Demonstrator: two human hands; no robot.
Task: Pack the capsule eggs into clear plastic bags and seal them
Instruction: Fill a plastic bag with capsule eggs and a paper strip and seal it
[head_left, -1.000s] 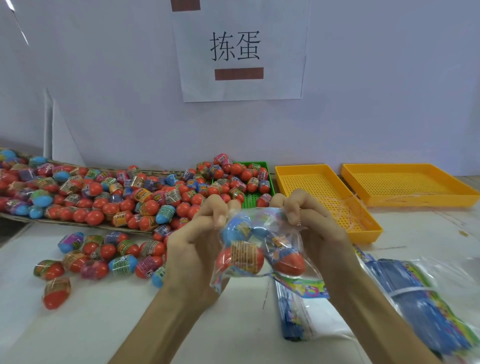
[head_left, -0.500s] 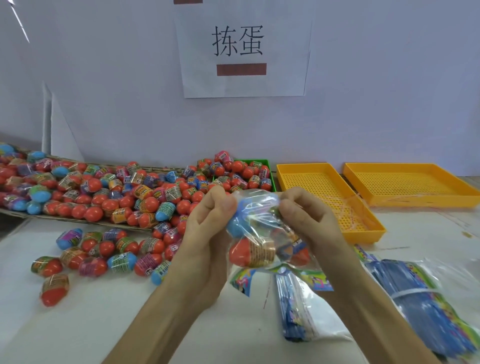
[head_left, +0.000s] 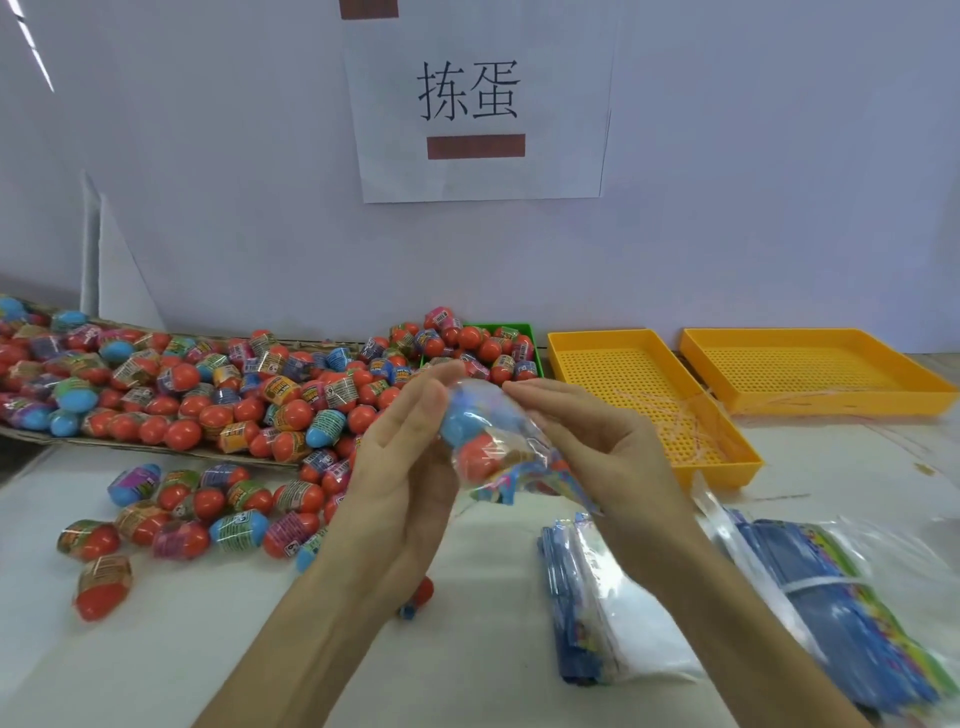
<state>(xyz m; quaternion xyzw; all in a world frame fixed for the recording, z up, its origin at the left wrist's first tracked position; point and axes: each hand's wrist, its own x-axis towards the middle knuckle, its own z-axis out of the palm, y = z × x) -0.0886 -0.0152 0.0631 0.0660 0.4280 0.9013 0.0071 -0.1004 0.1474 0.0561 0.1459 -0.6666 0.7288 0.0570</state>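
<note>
Filled bag (head_left: 493, 441) up in the air between both palms, over the near part of the surface (head_left: 156, 649) and just in front of the egg pile. Left hand (head_left: 410, 467) flat against its left side, fingers straight, nothing curled around the plastic; right hand (head_left: 587, 447) cupping the right side with long fingers laid along the top, again more press than pinch (whether the thumb nips the film underneath, cannot tell). So: a loose, open grip on both sides, held by squeeze alone. Risk, as a judgement: slippery film plus round capsule eggs (head_left: 467, 452) inside, one blue and one red showing, could squirt down and out if the palms ease apart; mouth of the bag not clearly visible, so seal state unknown, and an unsealed mouth tipped downward would spill the lot. Printed header hanging low at the bottom edge, blurred. Around: heap of loose eggs (head_left: 234, 405) on a cardboard tray to the left, stragglers near the left wrist, green tray (head_left: 532, 332) behind the fingertips, two yellow trays (head_left: 649, 395) to the right, stacks of empty bags (head_left: 597, 613) directly under the right forearm. Little in the way of a set-down, except those stacks and the scattered eggs crowding the near landing spots.
</note>
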